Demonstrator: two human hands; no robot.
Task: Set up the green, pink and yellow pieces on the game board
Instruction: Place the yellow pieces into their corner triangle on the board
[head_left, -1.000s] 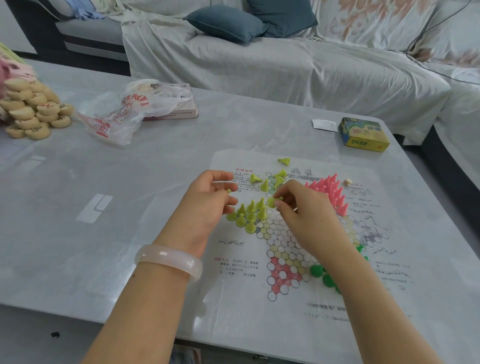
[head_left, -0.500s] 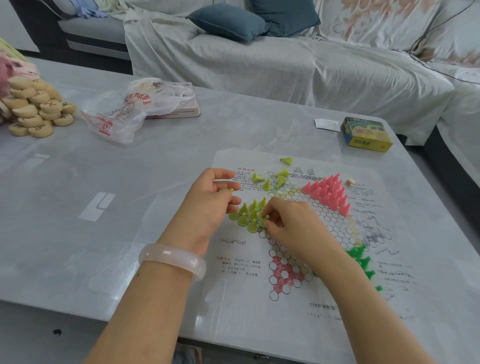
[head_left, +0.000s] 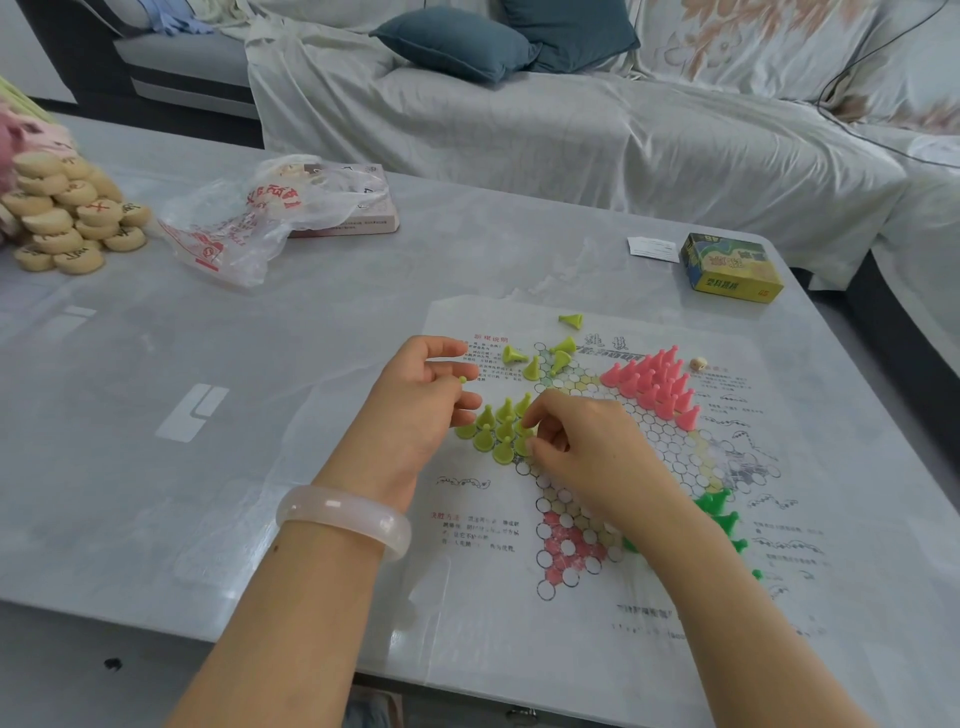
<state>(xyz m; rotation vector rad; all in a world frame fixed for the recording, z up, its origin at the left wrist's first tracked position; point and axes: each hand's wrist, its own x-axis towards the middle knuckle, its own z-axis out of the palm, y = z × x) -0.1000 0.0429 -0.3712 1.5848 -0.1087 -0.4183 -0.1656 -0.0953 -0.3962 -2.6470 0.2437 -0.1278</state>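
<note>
Lying nearest, green pieces (head_left: 719, 512) beside the right wrist. Right hand (head_left: 587, 447) pinching a yellow piece (head_left: 525, 446) at the standing yellow cluster (head_left: 493, 426) on the game board (head_left: 597, 467); left hand (head_left: 415, 400) curling fingers round another (only its tip showing). Farther, pink pieces (head_left: 654, 382) standing, loose yellow pieces (head_left: 545, 358) lying.

Paper game board (head_left: 675, 597) flat on table. Yellow pieces (head_left: 493, 428) clustered upright at left point, a few (head_left: 540, 358) tipped loose beyond; pink pieces (head_left: 657, 384) upright far right; green pieces (head_left: 719, 512) near right.
</note>
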